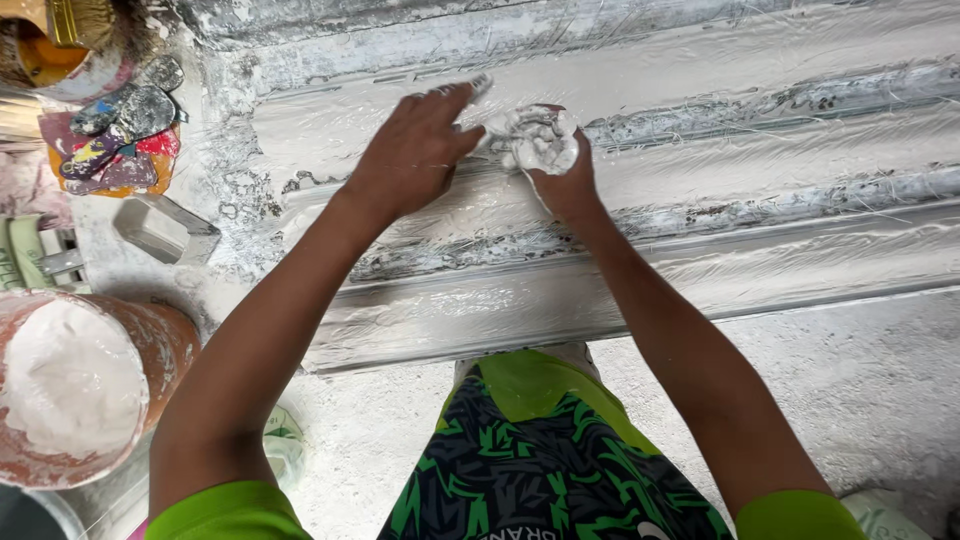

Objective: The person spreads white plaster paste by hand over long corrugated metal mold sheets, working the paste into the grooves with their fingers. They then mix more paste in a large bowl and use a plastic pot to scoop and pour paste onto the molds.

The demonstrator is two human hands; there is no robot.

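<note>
Plaster [541,140] — a wet white lump of it — sits cupped in the right hand [560,170], far of centre in the view; the fingers curl up around the lump and hold it, smeared white; just left of it the left hand [415,150] lies palm down, fingers stretched out flat and close together, their tips pressing a small flat blade or strip [480,85] that pokes out at the far end; whether those fingers grip it or only press on it I cannot tell; the two hands nearly touch over the long moulded form [700,210], a ribbed, stepped length running left to right, wrapped in shiny clear film and crusted with dried white and grey patches along its ridges; both forearms reach out from the near edge, over green sleeves and a green-and-black patterned garment [540,460]; near left stands a rusty-looking round bucket [175,335] filled with white powder or paste; beyond it, a small grey angular block [160,230] lies on the dusty floor [860,380]; far left — a heap of paint-caked scraper tools [125,125] on a stained rag, with a dirty pot [60,60] holding a brush at the corner.
</note>
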